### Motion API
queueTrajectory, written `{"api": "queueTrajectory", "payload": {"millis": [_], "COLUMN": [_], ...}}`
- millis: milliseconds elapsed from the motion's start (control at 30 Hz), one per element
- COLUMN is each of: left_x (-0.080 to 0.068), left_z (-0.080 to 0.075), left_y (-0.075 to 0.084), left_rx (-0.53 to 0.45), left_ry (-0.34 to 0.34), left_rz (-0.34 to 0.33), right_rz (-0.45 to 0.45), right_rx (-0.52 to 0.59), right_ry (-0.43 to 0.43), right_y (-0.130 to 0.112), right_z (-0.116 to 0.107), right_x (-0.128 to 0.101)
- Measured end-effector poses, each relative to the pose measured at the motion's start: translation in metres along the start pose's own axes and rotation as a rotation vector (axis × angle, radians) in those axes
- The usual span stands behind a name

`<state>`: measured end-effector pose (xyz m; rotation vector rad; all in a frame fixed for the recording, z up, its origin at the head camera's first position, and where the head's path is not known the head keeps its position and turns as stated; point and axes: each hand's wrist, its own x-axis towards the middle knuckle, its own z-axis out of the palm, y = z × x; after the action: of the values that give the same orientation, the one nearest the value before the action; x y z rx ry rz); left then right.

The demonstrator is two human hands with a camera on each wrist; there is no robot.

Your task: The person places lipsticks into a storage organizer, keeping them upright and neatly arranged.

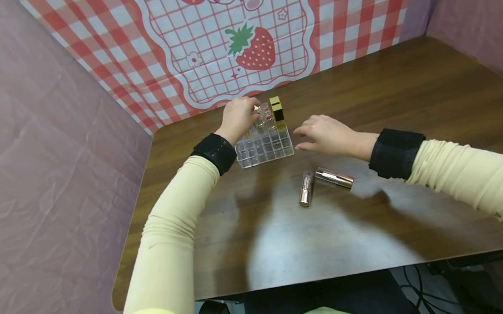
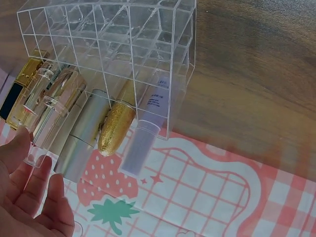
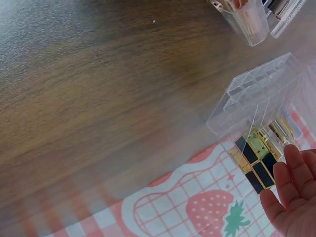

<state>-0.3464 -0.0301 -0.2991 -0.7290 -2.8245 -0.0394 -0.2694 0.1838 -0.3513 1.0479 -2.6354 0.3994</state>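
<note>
My left hand [image 1: 241,116] is at the back row of a clear acrylic lipstick organizer [image 1: 264,147]. In the left wrist view its thumb and fingers pinch the top end of a clear-capped lipstick [image 2: 53,111], whose lower part sits in a compartment. Beside that lipstick stand a silver tube [image 2: 81,136], a gold glittery tube [image 2: 117,127] and a pale lilac tube [image 2: 144,129]. My right hand [image 1: 327,135] hovers just right of the organizer, fingers relaxed and thumb apart, holding nothing. Gold-and-black lipsticks [image 3: 256,160] stand in the organizer near its fingertips.
Two rose-gold lipstick tubes, one upright in the picture [image 1: 306,189] and one slanted [image 1: 334,177], lie on the wooden table [image 1: 221,250] in front of the organizer. A strawberry-patterned checked cloth [image 1: 173,53] hangs behind the table. Pink fabric [image 1: 61,182] covers the left side.
</note>
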Motion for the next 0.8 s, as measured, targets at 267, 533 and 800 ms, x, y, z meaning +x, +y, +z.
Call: {"api": "queueTrajectory", "payload": {"millis": [267,533,800], "left_x": [-0.0013,-0.0006,-0.0014], "left_z": [0.0003,0.0,0.0077], "left_y": [-0.0009,-0.004,-0.0028], "left_rx": [-0.023,-0.016,0.047], "left_ry": [0.009,0.045,0.013], "left_rz": [-0.002,-0.009,0.019], "right_rz": [-0.001,0.015,0.003], "right_rx": [0.0,0.012,0.017], "right_ry": [0.013,0.011,0.019], "right_y": [0.0011,0.0034,0.0023], "right_z": [0.0006,0.0011,0.0026], "right_x": [-0.0018,-0.003,-0.0042]}}
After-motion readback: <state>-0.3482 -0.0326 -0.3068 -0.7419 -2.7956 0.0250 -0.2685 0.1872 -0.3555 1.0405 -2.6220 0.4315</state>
